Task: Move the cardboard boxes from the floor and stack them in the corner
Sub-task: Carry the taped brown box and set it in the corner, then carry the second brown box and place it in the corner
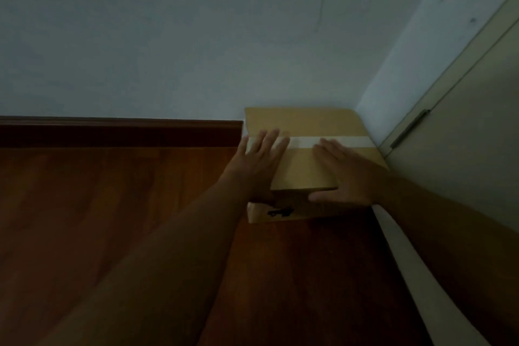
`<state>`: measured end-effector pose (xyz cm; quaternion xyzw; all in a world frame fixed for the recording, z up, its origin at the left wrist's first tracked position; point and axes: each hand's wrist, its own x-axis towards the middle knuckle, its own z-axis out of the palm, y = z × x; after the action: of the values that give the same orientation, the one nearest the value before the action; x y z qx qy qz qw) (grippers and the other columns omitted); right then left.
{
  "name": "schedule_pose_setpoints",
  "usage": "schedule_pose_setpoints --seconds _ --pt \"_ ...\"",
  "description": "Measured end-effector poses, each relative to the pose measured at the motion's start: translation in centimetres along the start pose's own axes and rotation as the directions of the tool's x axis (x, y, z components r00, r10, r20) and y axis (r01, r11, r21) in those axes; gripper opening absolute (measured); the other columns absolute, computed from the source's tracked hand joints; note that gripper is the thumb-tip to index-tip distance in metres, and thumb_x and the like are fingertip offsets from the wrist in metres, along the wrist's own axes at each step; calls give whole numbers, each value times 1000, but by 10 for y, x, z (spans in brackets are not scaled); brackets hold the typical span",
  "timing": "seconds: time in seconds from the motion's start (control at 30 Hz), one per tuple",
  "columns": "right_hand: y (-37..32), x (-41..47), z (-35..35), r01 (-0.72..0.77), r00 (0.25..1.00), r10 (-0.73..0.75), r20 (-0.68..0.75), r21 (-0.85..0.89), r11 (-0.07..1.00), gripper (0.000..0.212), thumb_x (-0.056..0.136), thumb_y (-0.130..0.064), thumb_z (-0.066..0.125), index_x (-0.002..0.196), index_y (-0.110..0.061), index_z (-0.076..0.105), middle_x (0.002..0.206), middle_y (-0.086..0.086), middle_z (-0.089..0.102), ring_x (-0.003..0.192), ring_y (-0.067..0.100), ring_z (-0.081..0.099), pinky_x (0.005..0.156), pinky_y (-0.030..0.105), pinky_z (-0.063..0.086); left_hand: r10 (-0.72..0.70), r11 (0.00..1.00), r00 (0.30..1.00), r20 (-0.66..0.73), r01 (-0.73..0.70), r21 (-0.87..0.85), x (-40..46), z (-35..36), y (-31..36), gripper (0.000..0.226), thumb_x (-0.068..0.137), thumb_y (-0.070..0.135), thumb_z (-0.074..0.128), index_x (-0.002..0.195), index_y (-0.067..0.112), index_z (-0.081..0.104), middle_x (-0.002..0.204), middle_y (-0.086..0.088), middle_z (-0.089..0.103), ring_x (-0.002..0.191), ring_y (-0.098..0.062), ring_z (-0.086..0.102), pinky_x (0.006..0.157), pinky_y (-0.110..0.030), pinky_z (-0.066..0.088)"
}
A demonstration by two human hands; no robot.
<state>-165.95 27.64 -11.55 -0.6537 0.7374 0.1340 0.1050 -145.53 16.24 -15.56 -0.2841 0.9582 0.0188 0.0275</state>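
A brown cardboard box (304,123) with a white tape strip across its top sits in the corner of the room, against both walls. It appears to rest on a second box (276,212), whose front face with a black mark shows below. My left hand (259,156) lies flat on the top box's left edge, fingers spread. My right hand (341,174) lies flat on its top near the front right, thumb over the front edge. Neither hand grips the box.
The floor (112,205) is dark red wood with a dark skirting board (120,132) along the back wall. A pale door (463,135) with a hinge stands at the right, and a white skirting strip (407,261) runs along the right wall.
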Motion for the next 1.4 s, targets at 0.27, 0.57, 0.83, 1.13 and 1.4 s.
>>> schedule_pose_setpoints --seconds 0.27,0.57,0.83,1.13,1.4 --pt "-113 15 -48 222 948 -224 -227 -34 975 59 99 -57 33 140 -19 48 147 6 52 131 26 50 105 41 42 -261 888 931 254 335 -315 -115 -50 -82 101 80 42 75 156 21 12 162 -8 13 143 -35 32 112 -52 37" --pt "-265 46 -96 460 797 -473 -376 -130 878 34 97 -43 41 89 -19 63 81 0 61 67 15 52 65 31 46 -565 735 800 203 600 -317 -246 -58 -175 41 88 39 65 123 17 60 122 -6 63 105 -23 61 89 -40 53" --pt "-417 39 -116 605 712 -609 -350 -135 785 28 96 -39 47 83 -19 63 75 -2 56 65 14 53 63 31 46 -664 662 679 314 729 -176 -409 -83 -232 41 92 34 64 128 14 60 126 -5 62 112 -24 60 93 -38 50" --pt "-635 -10 -104 781 587 -684 -434 79 620 20 95 -31 54 93 -17 69 85 1 69 73 15 65 70 37 60 -897 375 421 131 884 -278 -606 -116 -321 32 88 28 70 117 12 70 120 -8 68 109 -24 63 96 -35 49" --pt "-812 -56 -20 754 656 -682 -323 312 578 37 89 -37 57 118 -15 65 115 8 64 108 28 61 87 34 49 -976 29 85 199 964 -266 -797 -64 -325 57 85 32 73 135 15 52 142 -11 44 124 -29 49 102 -39 43"
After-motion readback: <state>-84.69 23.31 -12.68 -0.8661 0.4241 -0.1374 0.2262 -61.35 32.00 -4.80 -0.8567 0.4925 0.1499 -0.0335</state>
